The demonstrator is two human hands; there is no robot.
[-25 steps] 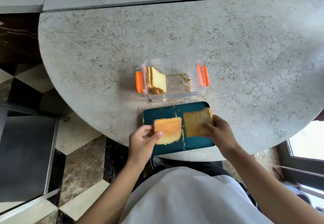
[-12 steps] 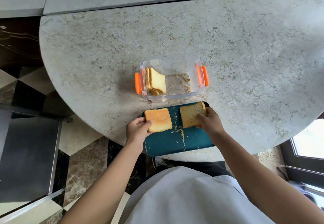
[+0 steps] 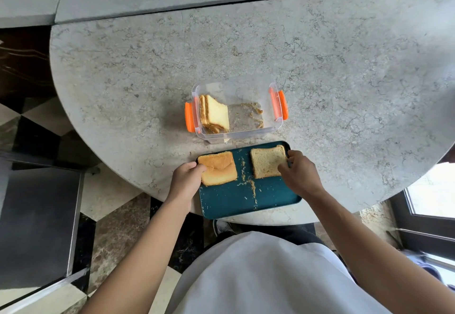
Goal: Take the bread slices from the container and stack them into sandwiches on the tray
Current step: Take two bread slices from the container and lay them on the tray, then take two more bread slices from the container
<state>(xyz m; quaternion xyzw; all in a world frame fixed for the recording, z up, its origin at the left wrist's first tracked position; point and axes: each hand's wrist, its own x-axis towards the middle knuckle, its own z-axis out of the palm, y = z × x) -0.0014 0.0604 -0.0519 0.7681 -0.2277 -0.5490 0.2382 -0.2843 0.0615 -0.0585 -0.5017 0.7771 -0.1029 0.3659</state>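
A dark teal tray (image 3: 248, 200) lies at the table's near edge. A golden bread slice (image 3: 218, 168) rests flat at its far left corner, and my left hand (image 3: 187, 180) pinches that slice's left edge. A browner slice (image 3: 267, 162) lies flat at the tray's far right corner, with my right hand (image 3: 299, 173) gripping its right edge. Just beyond the tray stands a clear container (image 3: 236, 109) with orange clips. Several slices (image 3: 214, 114) lean against its left wall.
Crumbs are strewn along the tray's middle and over the container's floor. The round stone table (image 3: 344, 80) extends far and right. A dark chair (image 3: 37, 220) stands on the tiled floor to my left. A window frame shows at the lower right.
Both hands have carried their slices from the tray's near half to its far corners and lowered them flat. The two slices now lie farther apart.
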